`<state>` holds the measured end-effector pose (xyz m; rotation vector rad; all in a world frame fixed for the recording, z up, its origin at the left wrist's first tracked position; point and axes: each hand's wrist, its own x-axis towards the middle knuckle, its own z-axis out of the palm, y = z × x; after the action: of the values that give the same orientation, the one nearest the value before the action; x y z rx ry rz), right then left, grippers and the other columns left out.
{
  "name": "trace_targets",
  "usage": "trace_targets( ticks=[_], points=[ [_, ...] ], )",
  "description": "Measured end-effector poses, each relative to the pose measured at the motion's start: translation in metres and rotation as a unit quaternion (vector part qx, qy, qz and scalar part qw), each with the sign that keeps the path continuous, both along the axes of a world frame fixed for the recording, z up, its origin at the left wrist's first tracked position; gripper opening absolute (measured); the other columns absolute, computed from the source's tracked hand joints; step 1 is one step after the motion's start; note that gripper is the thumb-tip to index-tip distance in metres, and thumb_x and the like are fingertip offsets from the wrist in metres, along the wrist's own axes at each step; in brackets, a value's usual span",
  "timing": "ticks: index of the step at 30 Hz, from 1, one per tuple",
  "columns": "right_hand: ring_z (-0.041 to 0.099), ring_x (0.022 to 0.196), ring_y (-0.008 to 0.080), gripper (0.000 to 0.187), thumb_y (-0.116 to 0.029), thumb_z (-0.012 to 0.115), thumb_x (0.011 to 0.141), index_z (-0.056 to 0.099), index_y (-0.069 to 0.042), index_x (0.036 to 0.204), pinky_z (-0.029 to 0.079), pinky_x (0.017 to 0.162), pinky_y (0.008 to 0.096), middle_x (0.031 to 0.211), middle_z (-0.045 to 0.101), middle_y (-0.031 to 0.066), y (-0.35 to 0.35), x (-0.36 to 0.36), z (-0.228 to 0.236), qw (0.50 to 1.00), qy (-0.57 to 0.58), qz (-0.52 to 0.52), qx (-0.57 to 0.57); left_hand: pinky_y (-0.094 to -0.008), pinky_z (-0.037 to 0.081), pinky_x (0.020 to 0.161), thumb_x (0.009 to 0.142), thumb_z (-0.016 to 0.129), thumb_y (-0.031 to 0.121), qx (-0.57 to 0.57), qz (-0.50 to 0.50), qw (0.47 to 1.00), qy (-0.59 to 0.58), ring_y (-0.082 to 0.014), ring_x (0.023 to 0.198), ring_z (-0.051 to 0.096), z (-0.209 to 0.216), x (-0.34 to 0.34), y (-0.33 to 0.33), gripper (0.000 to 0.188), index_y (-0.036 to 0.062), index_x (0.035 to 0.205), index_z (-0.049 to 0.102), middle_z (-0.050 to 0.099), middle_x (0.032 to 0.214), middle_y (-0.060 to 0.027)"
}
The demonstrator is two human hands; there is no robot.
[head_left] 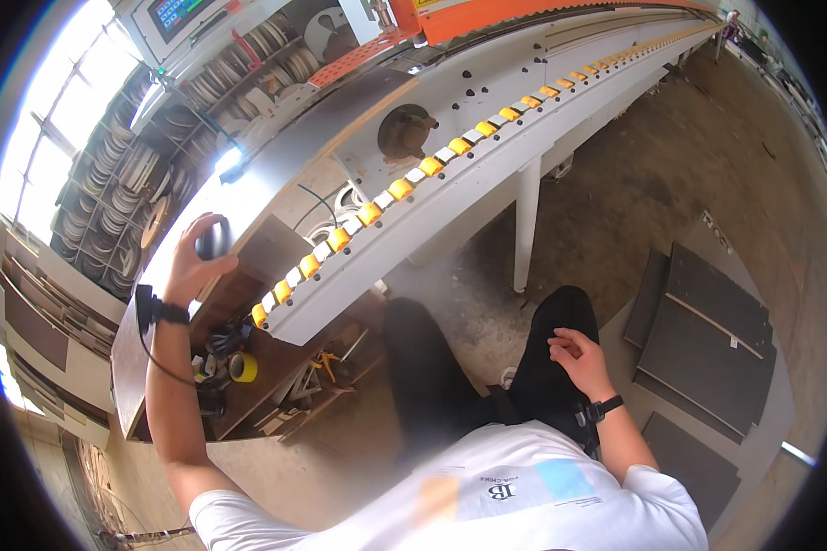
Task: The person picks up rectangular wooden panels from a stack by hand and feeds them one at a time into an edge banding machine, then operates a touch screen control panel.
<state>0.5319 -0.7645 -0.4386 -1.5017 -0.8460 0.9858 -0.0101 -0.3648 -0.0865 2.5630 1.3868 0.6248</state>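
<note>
My left hand (193,266) reaches out to the upper left, with thumb and fingers curved around a smooth black rounded object (213,239) at the edge of a worktop (271,174). The object's exact kind is not clear. My right hand (579,361) hangs over my right thigh, its fingers loosely bent and slightly apart, holding nothing I can see. Both wrists carry black straps with small devices. Beside my left hand runs a long machine rail (386,243) lined with yellow rollers (400,189) and white blocks.
Below the worktop is a shelf with yellow tape (243,366) and tools. Racks of edging coils (110,211) stand behind it. Dark flat panels (703,335) lie stacked at my right. An orange machine part (496,16) and a control screen (176,14) are at the far side.
</note>
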Motion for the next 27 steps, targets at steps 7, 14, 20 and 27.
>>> trace_targets(
  ticks=[7, 14, 20, 27],
  points=[
    [0.077, 0.098, 0.0133, 0.041, -0.007, 0.08, 0.103, 0.07, 0.0, 0.142, 0.063, 0.087, 0.0287, 0.124, 0.081, 0.0114, -0.003, 0.008, -0.013, 0.998, 0.046, -0.018, -0.042, -0.0407, 0.058, 0.106, 0.106, 0.075, 0.034, 0.141, 0.027, 0.978, 0.151, -0.0369, 0.123, 0.077, -0.011, 0.018, 0.066, 0.046, 0.0082, 0.144, 0.075, 0.077, 0.139, -0.0199],
    [0.08, 0.101, 0.0191, 0.038, -0.016, 0.079, 0.104, 0.072, -0.005, 0.14, 0.063, 0.089, 0.0318, 0.127, 0.081, 0.0114, 0.012, 0.046, -0.022, 0.993, -0.044, -0.075, -0.085, -0.047, 0.061, 0.087, 0.107, 0.071, 0.04, 0.132, 0.082, 0.963, 0.219, -0.0384, 0.095, 0.079, -0.001, 0.067, 0.067, 0.041, 0.0198, 0.142, 0.078, 0.081, 0.124, -0.0172],
    [0.071, 0.129, 0.0416, 0.051, -0.041, 0.076, 0.104, 0.074, -0.007, 0.142, 0.055, 0.111, 0.0475, 0.137, 0.076, 0.0226, 0.005, 0.2, -0.051, 0.841, -0.469, -0.209, -0.172, -0.0506, 0.06, 0.089, 0.111, 0.063, 0.046, 0.136, 0.055, 0.958, 0.245, -0.0428, 0.102, 0.077, 0.0, 0.113, 0.076, 0.045, 0.0208, 0.147, 0.073, 0.081, 0.114, -0.0206],
    [0.028, 0.17, 0.0331, 0.096, -0.068, 0.057, 0.107, 0.036, -0.001, 0.174, 0.028, 0.136, 0.0519, 0.183, 0.032, 0.0173, -0.029, 0.325, -0.079, 0.736, -0.476, -0.18, -0.447, -0.0487, 0.06, 0.096, 0.115, 0.058, 0.046, 0.176, 0.029, 0.957, 0.229, -0.0403, 0.114, 0.076, -0.012, 0.168, 0.102, 0.045, 0.0194, 0.15, 0.07, 0.079, 0.126, -0.018]
  ],
)
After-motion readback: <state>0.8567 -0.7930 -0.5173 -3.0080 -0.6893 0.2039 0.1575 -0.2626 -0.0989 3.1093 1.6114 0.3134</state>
